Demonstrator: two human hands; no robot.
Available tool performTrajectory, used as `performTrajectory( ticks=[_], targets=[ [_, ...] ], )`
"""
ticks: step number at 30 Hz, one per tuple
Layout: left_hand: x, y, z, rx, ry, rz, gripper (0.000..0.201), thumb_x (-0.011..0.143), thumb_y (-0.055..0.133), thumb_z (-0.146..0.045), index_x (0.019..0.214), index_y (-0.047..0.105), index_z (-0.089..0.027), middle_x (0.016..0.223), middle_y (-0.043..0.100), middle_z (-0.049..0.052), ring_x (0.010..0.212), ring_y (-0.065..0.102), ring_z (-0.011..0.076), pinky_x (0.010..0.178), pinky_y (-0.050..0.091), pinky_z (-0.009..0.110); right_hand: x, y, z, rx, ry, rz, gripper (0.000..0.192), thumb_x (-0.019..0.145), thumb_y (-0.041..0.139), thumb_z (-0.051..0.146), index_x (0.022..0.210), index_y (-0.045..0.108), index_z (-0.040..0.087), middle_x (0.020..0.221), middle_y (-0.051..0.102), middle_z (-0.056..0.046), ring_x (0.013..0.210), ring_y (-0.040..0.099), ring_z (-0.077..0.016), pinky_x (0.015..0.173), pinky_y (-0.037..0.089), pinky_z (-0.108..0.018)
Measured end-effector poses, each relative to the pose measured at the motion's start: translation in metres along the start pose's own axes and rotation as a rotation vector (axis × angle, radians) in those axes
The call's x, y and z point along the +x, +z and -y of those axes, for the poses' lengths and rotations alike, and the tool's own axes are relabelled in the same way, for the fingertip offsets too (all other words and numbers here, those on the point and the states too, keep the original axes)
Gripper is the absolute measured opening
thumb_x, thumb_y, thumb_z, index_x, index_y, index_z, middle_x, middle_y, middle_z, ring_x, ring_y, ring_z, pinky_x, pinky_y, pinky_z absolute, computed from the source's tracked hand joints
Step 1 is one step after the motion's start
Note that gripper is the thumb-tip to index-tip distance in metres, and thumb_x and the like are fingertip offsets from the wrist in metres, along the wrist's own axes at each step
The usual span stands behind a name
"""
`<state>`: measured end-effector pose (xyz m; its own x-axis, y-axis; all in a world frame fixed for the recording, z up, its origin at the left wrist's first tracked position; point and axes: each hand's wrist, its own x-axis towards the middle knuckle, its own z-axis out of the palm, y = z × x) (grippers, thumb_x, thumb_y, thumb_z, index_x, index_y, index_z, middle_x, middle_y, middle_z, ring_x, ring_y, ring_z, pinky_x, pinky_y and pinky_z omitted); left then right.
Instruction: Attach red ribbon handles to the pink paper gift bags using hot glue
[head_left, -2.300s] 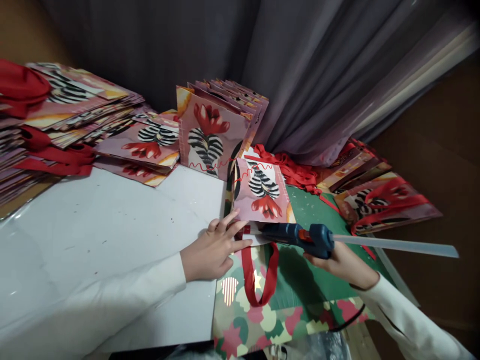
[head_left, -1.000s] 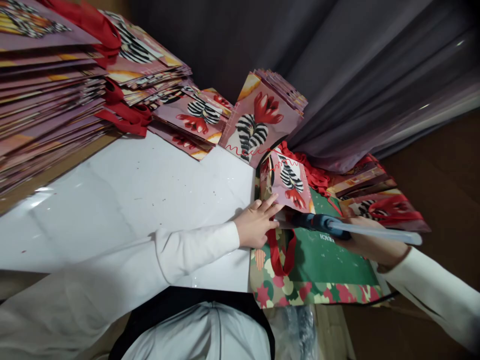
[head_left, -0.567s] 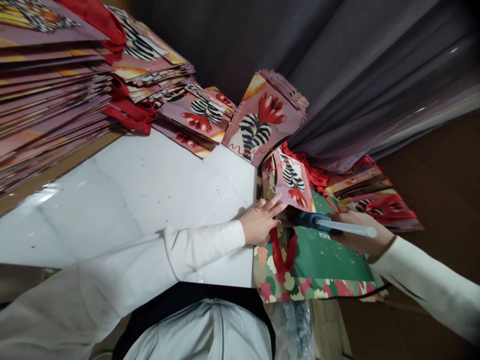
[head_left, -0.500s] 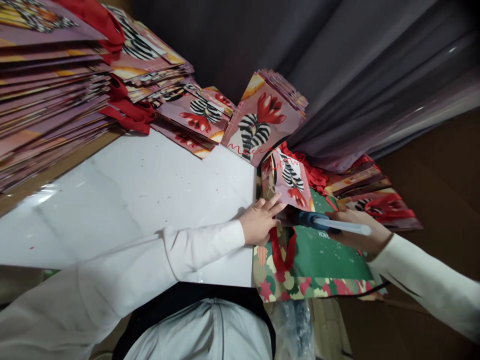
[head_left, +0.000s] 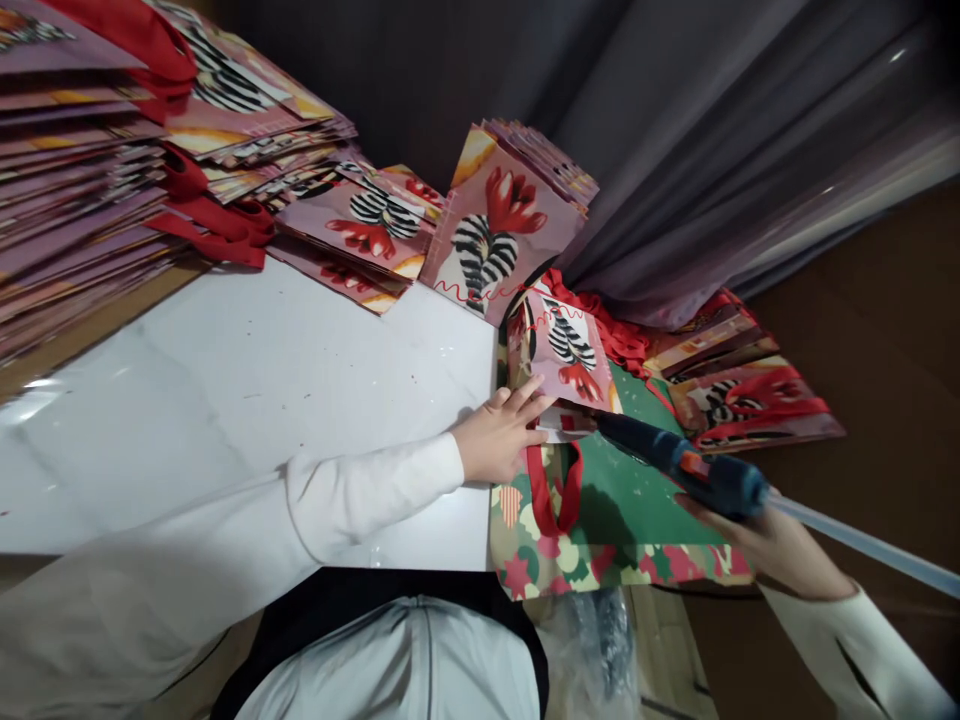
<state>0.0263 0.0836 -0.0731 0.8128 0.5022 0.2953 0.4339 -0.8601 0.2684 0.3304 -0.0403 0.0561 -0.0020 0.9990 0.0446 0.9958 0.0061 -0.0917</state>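
Observation:
My left hand (head_left: 499, 435) lies with its fingers spread over the lower edge of a pink paper bag (head_left: 559, 350) printed with a striped zebra motif and a red flower. Just beneath that edge, a red ribbon handle (head_left: 574, 490) loops out over a green board with a camouflage border (head_left: 652, 510). Held in my right hand (head_left: 780, 545) is a dark blue glue gun (head_left: 675, 460), its nozzle at the bag's edge near my left fingertips. A long translucent glue stick (head_left: 870, 545) sticks out of its back end. The grip is partly hidden.
Stacked pink bags (head_left: 75, 200) with red ribbons fill the far left. More folded bags (head_left: 502, 230) lie at the back of the white table (head_left: 262, 400). Another pile (head_left: 750, 390) and a heap of red ribbon (head_left: 615, 335) are at right. A dark curtain (head_left: 600, 120) hangs behind.
The glue gun has swung and moved down to the right in my right hand, showing its whole side. My left hand stays on the bag's edge. The view has shifted slightly.

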Motion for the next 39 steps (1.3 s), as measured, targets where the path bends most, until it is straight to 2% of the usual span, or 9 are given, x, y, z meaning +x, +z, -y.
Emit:
performTrajectory(
  ticks=[3, 9, 16, 21, 24, 29, 32, 35, 39],
  targets=[
    [0.001, 0.001, 0.001, 0.006, 0.001, 0.006, 0.051, 0.076, 0.056, -0.028, 0.127, 0.059, -0.028, 0.153, 0.03, 0.011, 0.141, 0.015, 0.04, 0.101, 0.025, 0.05, -0.022, 0.013, -0.017, 0.226, 0.146, -0.01, 0.043, 0.072, 0.065, 0.053, 0.103, 0.068, 0.022, 0.095, 0.074, -0.007, 0.089, 0.068, -0.0288, 0.079, 0.058, -0.036],
    [-0.001, 0.003, 0.002, 0.044, -0.004, -0.004, 0.055, 0.076, 0.055, -0.025, 0.13, 0.055, -0.032, 0.15, 0.032, 0.009, 0.14, 0.019, 0.0394, 0.101, 0.024, 0.048, -0.029, 0.042, -0.018, 0.451, 0.344, -0.009, 0.042, 0.064, 0.071, 0.052, 0.094, 0.071, 0.022, 0.093, 0.074, -0.006, 0.097, 0.066, -0.0339, 0.087, 0.055, -0.042],
    [0.0, -0.003, -0.001, 0.082, -0.04, 0.05, 0.058, 0.077, 0.053, -0.022, 0.133, 0.052, -0.035, 0.148, 0.033, 0.01, 0.141, 0.016, 0.0389, 0.096, 0.03, 0.046, 0.013, 0.044, 0.015, 0.668, 0.148, 0.101, 0.048, 0.069, 0.07, 0.05, 0.106, 0.067, 0.02, 0.102, 0.073, -0.009, 0.094, 0.067, -0.0299, 0.084, 0.055, -0.041],
    [0.001, -0.005, -0.003, 0.095, -0.054, 0.089, 0.057, 0.076, 0.053, -0.021, 0.13, 0.055, -0.036, 0.148, 0.032, 0.01, 0.141, 0.016, 0.039, 0.094, 0.032, 0.046, 0.042, 0.02, 0.013, 0.544, -0.019, 0.333, 0.043, 0.074, 0.066, 0.048, 0.102, 0.066, 0.015, 0.098, 0.071, -0.007, 0.088, 0.066, -0.0259, 0.08, 0.055, -0.035],
    [0.001, -0.007, -0.005, 0.106, -0.065, 0.101, 0.059, 0.075, 0.052, -0.02, 0.131, 0.054, -0.037, 0.147, 0.033, 0.01, 0.142, 0.015, 0.0393, 0.092, 0.034, 0.046, 0.047, 0.002, 0.003, 0.528, 0.017, 0.373, 0.043, 0.07, 0.07, 0.05, 0.097, 0.068, 0.017, 0.092, 0.071, -0.004, 0.084, 0.065, -0.0249, 0.074, 0.056, -0.033],
    [0.0, -0.006, -0.002, 0.122, -0.06, 0.085, 0.063, 0.077, 0.051, -0.018, 0.136, 0.048, -0.04, 0.145, 0.035, 0.009, 0.141, 0.016, 0.0386, 0.09, 0.035, 0.045, 0.011, -0.002, -0.037, 0.642, 0.313, 0.167, 0.046, 0.058, 0.08, 0.046, 0.096, 0.07, 0.022, 0.091, 0.073, -0.003, 0.087, 0.067, -0.027, 0.073, 0.057, -0.031],
    [-0.001, -0.004, 0.0, 0.125, -0.051, 0.063, 0.064, 0.079, 0.051, -0.018, 0.138, 0.045, -0.042, 0.146, 0.035, 0.006, 0.141, 0.018, 0.0375, 0.091, 0.034, 0.043, -0.022, 0.021, -0.066, 0.846, 0.64, -0.011, 0.046, 0.056, 0.081, 0.049, 0.091, 0.067, 0.022, 0.081, 0.073, -0.005, 0.074, 0.069, -0.0271, 0.062, 0.058, -0.034],
    [0.0, -0.004, 0.0, 0.147, -0.041, 0.055, 0.059, 0.083, 0.05, -0.021, 0.138, 0.045, -0.041, 0.144, 0.039, 0.007, 0.141, 0.018, 0.0359, 0.09, 0.034, 0.042, -0.034, 0.048, -0.087, 1.108, 0.793, -0.236, 0.05, 0.057, 0.08, 0.049, 0.097, 0.062, 0.024, 0.083, 0.073, -0.003, 0.07, 0.07, -0.0241, 0.06, 0.058, -0.034],
    [0.001, -0.003, -0.003, 0.219, -0.062, 0.048, 0.053, 0.09, 0.044, -0.024, 0.141, 0.042, -0.038, 0.134, 0.051, 0.007, 0.14, 0.02, 0.0355, 0.087, 0.035, 0.041, -0.018, 0.078, -0.103, 1.057, 0.888, -0.216, 0.041, 0.056, 0.079, 0.05, 0.074, 0.057, 0.02, 0.053, 0.061, 0.0, 0.043, 0.057, -0.0163, 0.041, 0.046, -0.027]
  ],
)
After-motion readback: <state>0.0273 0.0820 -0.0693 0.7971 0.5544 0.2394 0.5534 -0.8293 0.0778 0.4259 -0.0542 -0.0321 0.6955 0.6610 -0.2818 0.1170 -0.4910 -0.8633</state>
